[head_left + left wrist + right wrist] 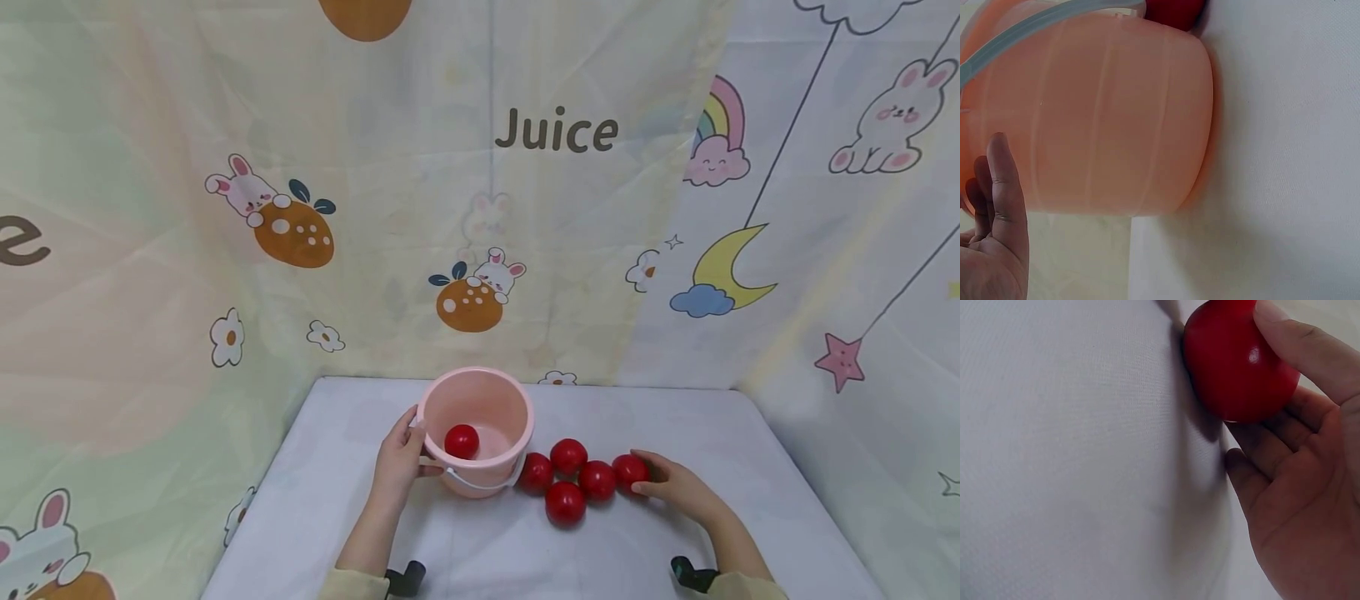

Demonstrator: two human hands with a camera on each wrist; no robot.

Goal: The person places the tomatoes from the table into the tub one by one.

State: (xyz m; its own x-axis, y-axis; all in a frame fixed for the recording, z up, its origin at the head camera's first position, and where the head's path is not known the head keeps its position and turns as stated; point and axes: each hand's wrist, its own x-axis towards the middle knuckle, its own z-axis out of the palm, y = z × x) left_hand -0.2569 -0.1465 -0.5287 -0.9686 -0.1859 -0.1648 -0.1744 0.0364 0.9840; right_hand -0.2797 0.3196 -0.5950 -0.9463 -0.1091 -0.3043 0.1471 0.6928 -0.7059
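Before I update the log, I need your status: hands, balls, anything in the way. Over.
Left hand holding pink bucket, one red ball inside. Right hand gripping rightmost ball. Four more balls between that one and the bucket.

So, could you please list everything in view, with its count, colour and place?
Bucket: one, pink, standing on the table, with a pale handle.
Ball inside: one, red, in the bucket.
Loose balls: four, red, clustered right of the bucket.
Gripped ball: one, red, at the cluster's right end.
Table: one, white, under the bucket.
Backdrop cloth: pale, printed, behind and beside the table; number of pieces unclear.
Wrist devices: two, black, one per wrist.
Sleeves: two, pale yellow, at the head view's lower edge.
Left hand: one, at the bucket's left side.
Right hand: one, holding the end ball.
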